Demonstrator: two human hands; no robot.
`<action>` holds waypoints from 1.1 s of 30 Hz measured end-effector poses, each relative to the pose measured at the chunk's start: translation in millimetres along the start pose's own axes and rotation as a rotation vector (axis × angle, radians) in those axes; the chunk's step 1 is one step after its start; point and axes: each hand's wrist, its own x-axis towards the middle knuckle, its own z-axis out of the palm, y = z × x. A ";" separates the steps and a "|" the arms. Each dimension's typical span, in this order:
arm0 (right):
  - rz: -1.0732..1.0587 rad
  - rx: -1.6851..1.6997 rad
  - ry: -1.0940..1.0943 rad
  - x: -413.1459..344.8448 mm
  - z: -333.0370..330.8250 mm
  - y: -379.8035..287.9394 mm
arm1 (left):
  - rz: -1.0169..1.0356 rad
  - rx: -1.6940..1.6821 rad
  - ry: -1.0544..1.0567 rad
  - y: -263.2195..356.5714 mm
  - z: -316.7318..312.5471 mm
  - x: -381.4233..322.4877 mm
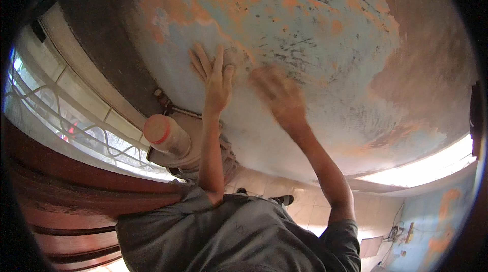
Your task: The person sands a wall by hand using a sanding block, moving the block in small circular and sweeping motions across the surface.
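Note:
Before me rises a wall (335, 47) with worn blue-grey paint, orange patches and dark scuff marks; a rough brown area borders it on the right. My left hand (215, 77) lies against the paint with its fingers spread, and nothing shows in its grasp. A rounded darker patch lies just beside its fingers. To its right, my right hand (280, 96) is blurred, at or close to the wall with its fingers bent. Whether it holds something small under the fingers cannot be made out.
A jar with a red-rimmed lid (166, 134) stands on a cluttered surface below my left forearm. A window with a curved metal grille (95, 131) is at left, above reddish-brown wood panelling (76, 192). Wires (396, 230) hang near the far blue wall (431, 226).

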 end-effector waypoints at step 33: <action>0.128 -0.118 0.160 21.2 -28.4 -3.4 | -0.020 -0.066 0.026 -0.2 -3.2 2.4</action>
